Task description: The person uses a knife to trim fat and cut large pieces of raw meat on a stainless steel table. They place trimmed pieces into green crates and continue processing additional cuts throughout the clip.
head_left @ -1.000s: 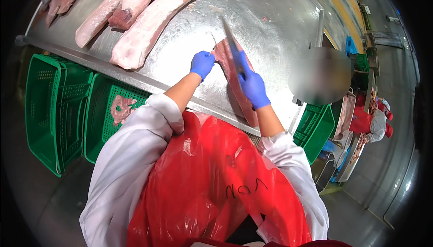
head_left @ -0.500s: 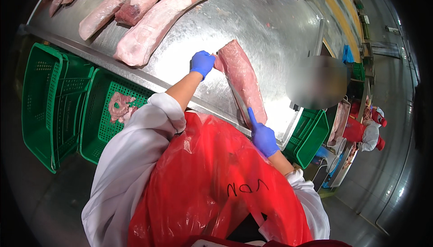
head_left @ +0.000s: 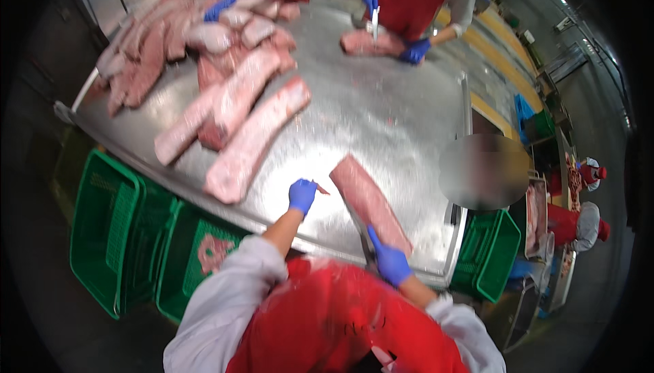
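Note:
A trimmed pork loin (head_left: 373, 203) lies on the steel table in front of me, slanting from upper left to lower right. My right hand (head_left: 392, 262), gloved in blue, is closed around a knife (head_left: 357, 222) with the index finger stretched forward. The thin blade runs along the loin's left side, and the handle is hidden in the hand. Left of the loin, my left hand (head_left: 302, 196), also in a blue glove, pinches a small dark red scrap of meat (head_left: 321, 188). The scrap is apart from the loin.
Two long loins (head_left: 255, 145) and a meat pile (head_left: 153, 42) lie on the steel table (head_left: 320, 87). Green crates (head_left: 112, 237) stand at the left, another crate (head_left: 485, 257) at the right. Across the table, a co-worker's hand holds a knife (head_left: 375, 24) over meat.
The view has tilted up, showing co-workers and more of the meat pile. My left hand has come away from the loin with the scrap; my right hand still holds the knife beside it.

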Demonstrator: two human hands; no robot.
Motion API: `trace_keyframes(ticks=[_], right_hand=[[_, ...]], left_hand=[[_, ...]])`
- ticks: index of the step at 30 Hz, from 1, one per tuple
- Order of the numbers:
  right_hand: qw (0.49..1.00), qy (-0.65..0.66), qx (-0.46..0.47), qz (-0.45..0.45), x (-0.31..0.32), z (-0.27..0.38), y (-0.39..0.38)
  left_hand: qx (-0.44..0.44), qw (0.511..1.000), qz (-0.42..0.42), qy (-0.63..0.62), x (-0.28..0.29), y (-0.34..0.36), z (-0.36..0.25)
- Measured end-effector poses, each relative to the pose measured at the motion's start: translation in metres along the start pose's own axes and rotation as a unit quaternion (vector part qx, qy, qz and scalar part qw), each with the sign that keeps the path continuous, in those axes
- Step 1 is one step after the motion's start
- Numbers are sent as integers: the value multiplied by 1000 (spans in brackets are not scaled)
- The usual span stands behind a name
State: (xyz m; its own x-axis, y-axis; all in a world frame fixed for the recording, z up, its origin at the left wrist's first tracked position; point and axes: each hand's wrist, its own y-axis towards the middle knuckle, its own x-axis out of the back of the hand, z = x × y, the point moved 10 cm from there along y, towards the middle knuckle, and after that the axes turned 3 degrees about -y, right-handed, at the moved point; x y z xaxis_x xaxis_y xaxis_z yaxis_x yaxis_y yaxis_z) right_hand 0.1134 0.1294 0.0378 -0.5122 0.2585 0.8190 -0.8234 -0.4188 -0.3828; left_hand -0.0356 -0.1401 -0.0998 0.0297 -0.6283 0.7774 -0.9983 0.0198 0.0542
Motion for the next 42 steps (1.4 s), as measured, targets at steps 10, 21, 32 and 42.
trace_keyframes(ticks=[10,21,32,42], right_hand=[[962,112,-56,-244,48,-97,-110],[846,393,-159,-324,46,-171,-161],[694,520,-201,-455,-17,-251,-250],[725,460,-186,-478,5,-303,-239]], left_hand=[[107,955,216,171,197,-163,71],[-431,841,288,156,-62,-48,-308],[-146,913,377,54,-134,23,-327],[0,736,288,-613,-51,-2,-324]])
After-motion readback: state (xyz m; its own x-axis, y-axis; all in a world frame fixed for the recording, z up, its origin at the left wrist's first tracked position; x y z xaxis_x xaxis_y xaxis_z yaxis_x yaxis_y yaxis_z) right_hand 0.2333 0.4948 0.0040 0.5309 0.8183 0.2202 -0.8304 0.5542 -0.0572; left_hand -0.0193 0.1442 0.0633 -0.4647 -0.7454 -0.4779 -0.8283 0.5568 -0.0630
